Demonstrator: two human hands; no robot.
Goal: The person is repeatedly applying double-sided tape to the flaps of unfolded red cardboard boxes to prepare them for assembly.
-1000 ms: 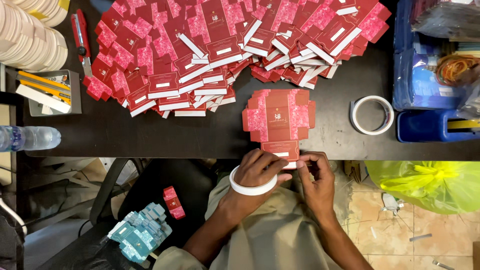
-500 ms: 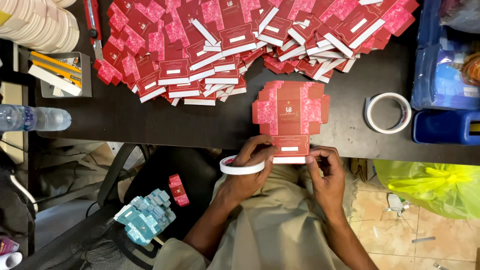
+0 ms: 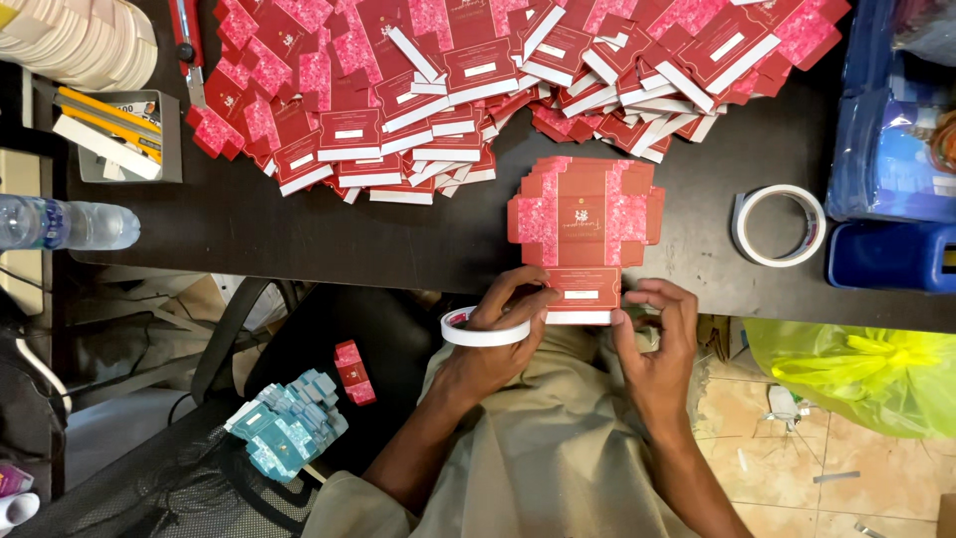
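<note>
A: Item one, the fingers. What are they doing?

B: The left hand (image 3: 493,339) is curling its fingers (image 3: 518,294) closed around a roll of white tape (image 3: 485,330), gripping it, with the fingertips pressing on the near flap of a flat red box (image 3: 583,224). The right hand (image 3: 657,349) is pinching the other end of that same flap, thumb and fingers bent onto its white edge strip.

A: Item two, the flat red box. Where is it lying?

B: It is lying unfolded on the near edge of the dark table (image 3: 299,234), its lower flap overhanging the edge towards the person's lap. It is red with pink patterned panels.

A: Item three, things just beyond it?

B: A big heap of the same flat red boxes (image 3: 478,80) is spreading across the far side of the table. A second roll of white tape (image 3: 779,225) is lying flat to the right, near a blue plastic bin (image 3: 886,149).

A: Item four, the left side?

B: A clear water bottle (image 3: 65,224) is lying on its side at the table's left end. Behind it a grey tray of yellow-and-white strips (image 3: 115,134) is sitting, with a stack of cream discs (image 3: 80,40) in the corner.

A: Item five, below the table?

B: A bundle of pale blue folded boxes (image 3: 284,428) is resting on a dark seat, and a yellow-green plastic bag (image 3: 856,374) is hanging on the right.
</note>
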